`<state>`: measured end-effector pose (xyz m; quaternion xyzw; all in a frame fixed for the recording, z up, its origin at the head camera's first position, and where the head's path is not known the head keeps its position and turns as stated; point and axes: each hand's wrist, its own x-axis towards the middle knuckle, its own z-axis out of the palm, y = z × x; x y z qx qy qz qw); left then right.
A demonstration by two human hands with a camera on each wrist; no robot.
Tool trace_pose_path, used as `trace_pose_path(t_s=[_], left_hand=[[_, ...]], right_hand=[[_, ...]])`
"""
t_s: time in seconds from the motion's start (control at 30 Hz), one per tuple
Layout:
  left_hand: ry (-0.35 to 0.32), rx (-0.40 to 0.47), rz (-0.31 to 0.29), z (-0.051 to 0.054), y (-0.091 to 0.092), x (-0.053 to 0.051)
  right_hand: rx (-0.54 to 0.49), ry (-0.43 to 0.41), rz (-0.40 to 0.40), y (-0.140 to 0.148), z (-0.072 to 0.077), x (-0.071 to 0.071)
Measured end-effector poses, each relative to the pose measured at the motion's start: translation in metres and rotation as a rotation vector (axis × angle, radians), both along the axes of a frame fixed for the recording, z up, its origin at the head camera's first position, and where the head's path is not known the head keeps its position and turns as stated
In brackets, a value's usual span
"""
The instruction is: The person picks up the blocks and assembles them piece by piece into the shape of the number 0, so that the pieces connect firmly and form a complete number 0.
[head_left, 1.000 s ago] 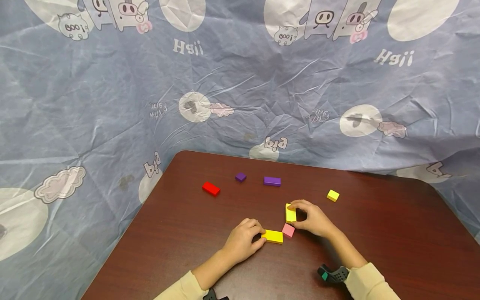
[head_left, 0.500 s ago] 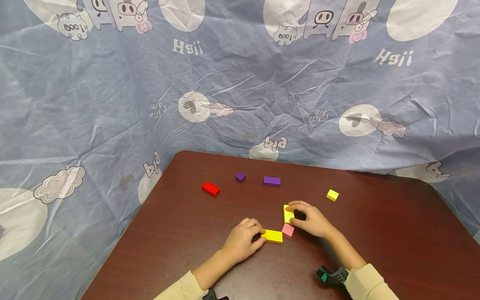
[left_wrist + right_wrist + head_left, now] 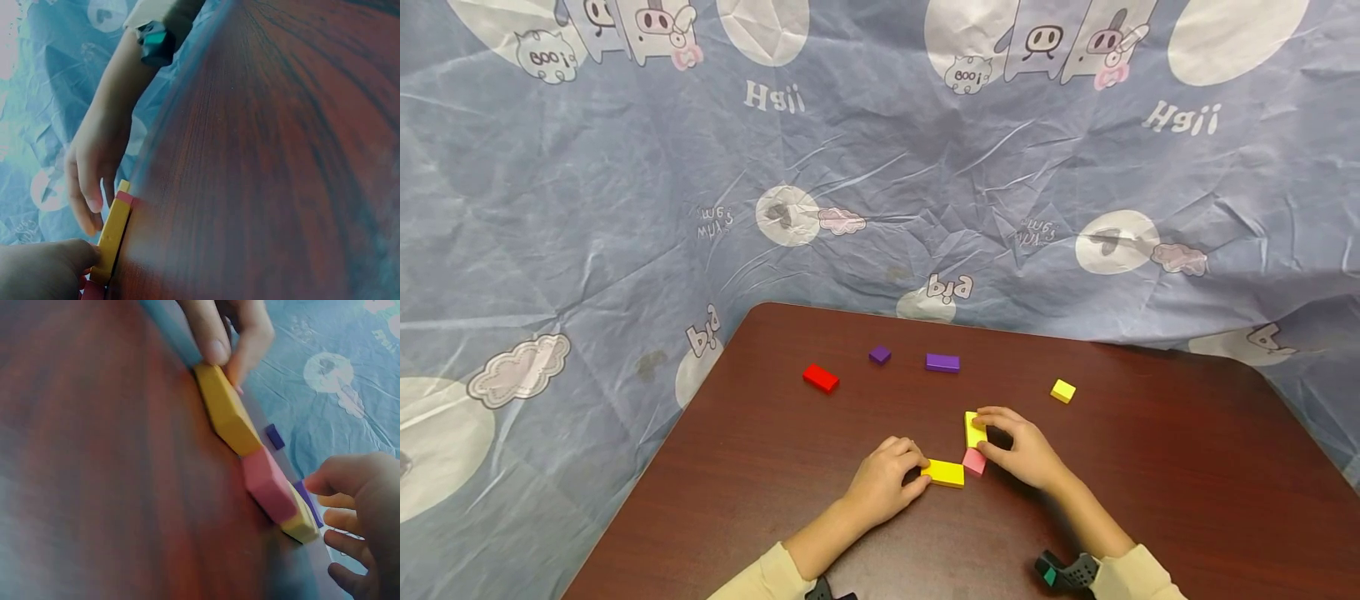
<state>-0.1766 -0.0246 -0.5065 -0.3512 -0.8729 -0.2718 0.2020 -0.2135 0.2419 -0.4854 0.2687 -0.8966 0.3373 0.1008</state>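
Observation:
My left hand (image 3: 883, 483) pinches the left end of a flat yellow block (image 3: 945, 473) lying on the table. In the right wrist view, its thumb and a finger sit at that block's end. A pink block (image 3: 974, 462) lies against or very near the yellow block's right end. Beyond it lies a second yellow block (image 3: 974, 431), end toward the pink one. My right hand (image 3: 1022, 450) is over this second block with fingers spread. In the right wrist view, the right fingers (image 3: 347, 519) look loose and slightly above the block; contact is unclear.
Toward the back of the dark wooden table (image 3: 760, 433) lie a red block (image 3: 821, 378), a small purple block (image 3: 880, 355) and a longer purple block (image 3: 942, 363). A small yellow block (image 3: 1063, 391) is farther right. A printed blue cloth (image 3: 880, 150) hangs behind the table.
The second yellow block has shifted left and slightly nearer, lining up behind the pink block, with my right hand moving along. My left hand has stayed on its block.

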Motion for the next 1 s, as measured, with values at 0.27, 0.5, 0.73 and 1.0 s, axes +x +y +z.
trace_pose_path(t_s=[0.27, 0.5, 0.73, 1.0], left_hand=[[0.025, 0.007, -0.001, 0.0, 0.0, -0.001], [0.007, 0.002, -0.003, 0.0, 0.0, 0.0], [-0.007, -0.006, 0.005, 0.003, 0.001, 0.001], [0.014, 0.009, -0.015, 0.013, -0.006, -0.009]], right_hand=[[-0.006, 0.097, -0.08, -0.01, -0.012, 0.019], [-0.101, 0.129, -0.091, -0.011, -0.023, 0.02], [-0.185, 0.158, -0.051, -0.009, -0.03, 0.017], [-0.217, 0.157, -0.049, -0.009, -0.034, 0.017]])
